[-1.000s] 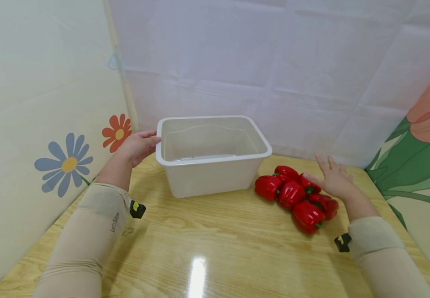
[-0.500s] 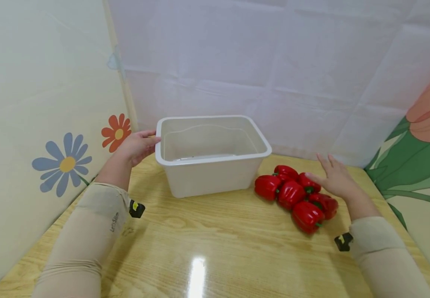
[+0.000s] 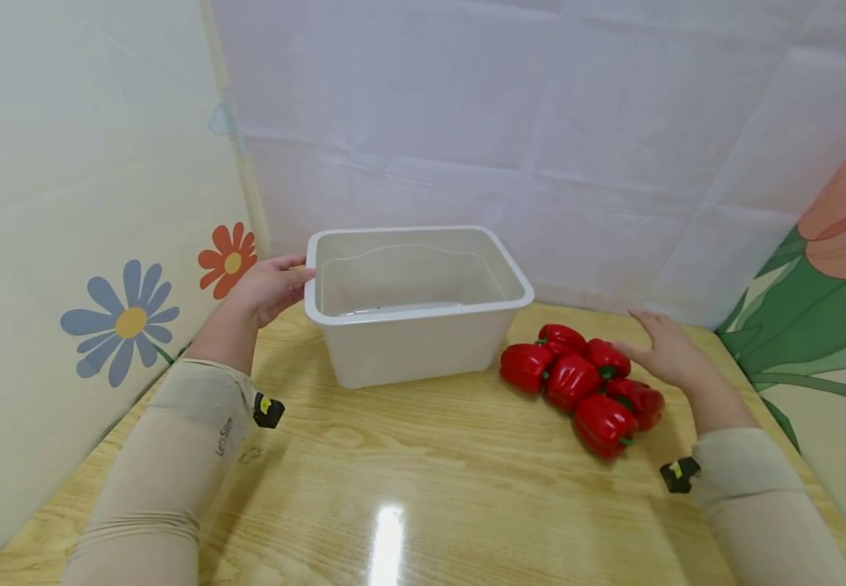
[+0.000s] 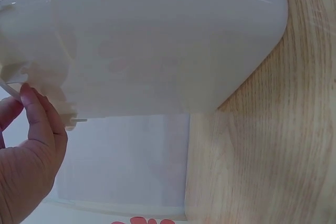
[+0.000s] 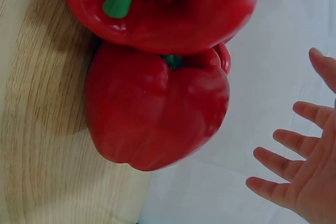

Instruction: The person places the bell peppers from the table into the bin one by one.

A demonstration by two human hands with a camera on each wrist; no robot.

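A white translucent plastic bin [image 3: 415,305] stands empty at the back of the wooden table [image 3: 430,480]. My left hand [image 3: 276,285] holds the bin's left rim, thumb on top and fingers against its side. The left wrist view shows that hand [image 4: 29,166] with fingertips at the lip under the bin's wall [image 4: 147,40]. Several red bell peppers [image 3: 584,378] lie in a cluster right of the bin. My right hand [image 3: 668,350] hovers open just behind and right of them, its thumb near one pepper. The right wrist view shows spread fingers [image 5: 310,177] beside two peppers [image 5: 157,114].
A flower-printed panel [image 3: 129,321] closes the left side. A white sheet [image 3: 540,122] hangs behind, and a tulip-printed panel [image 3: 833,244] stands on the right. Bare wood lies in front of the bin and peppers.
My right hand has sunk a little and drifted right behind the peppers. The left hand and the bin have stayed put.
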